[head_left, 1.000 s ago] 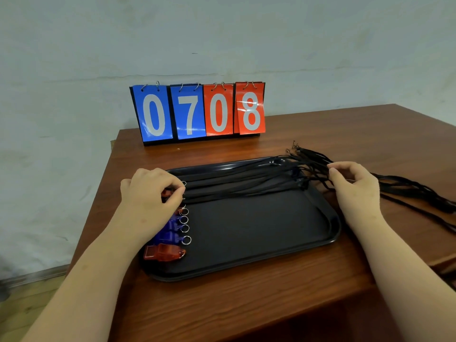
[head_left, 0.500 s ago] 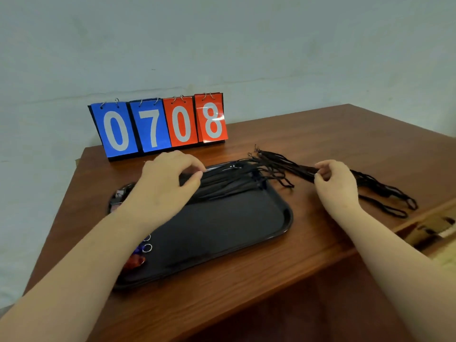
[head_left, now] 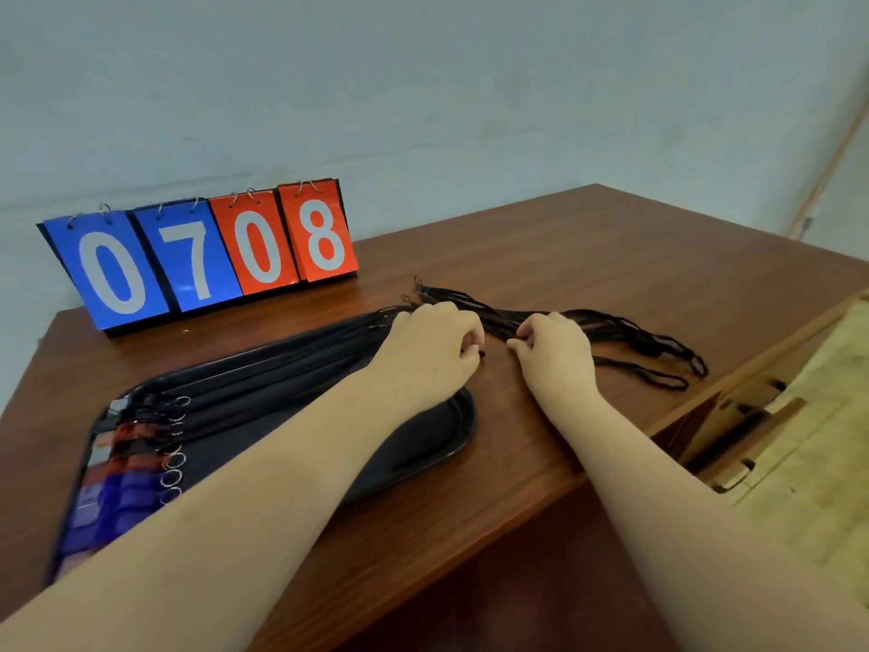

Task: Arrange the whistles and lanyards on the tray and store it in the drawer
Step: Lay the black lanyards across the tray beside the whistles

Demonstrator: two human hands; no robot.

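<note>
A black tray (head_left: 437, 440) lies on the wooden table (head_left: 611, 256). Several red and blue whistles (head_left: 122, 472) with metal rings line its left end. Black lanyards (head_left: 263, 374) run from them across the tray and off its far right corner, ending in loose loops (head_left: 658, 350) on the table. My left hand (head_left: 432, 350) pinches the lanyard bundle at the tray's far right corner. My right hand (head_left: 555, 350) pinches the same bundle just to the right, a small gap between the hands.
A flip scoreboard (head_left: 202, 256) reading 0708 stands at the back left against the wall. An open wooden drawer (head_left: 776, 416) juts out at the right below the table edge.
My left hand left the whistles and travelled right along the lanyards to the tray's far corner, close to my right hand. The view swung right, bringing the drawer into sight.
</note>
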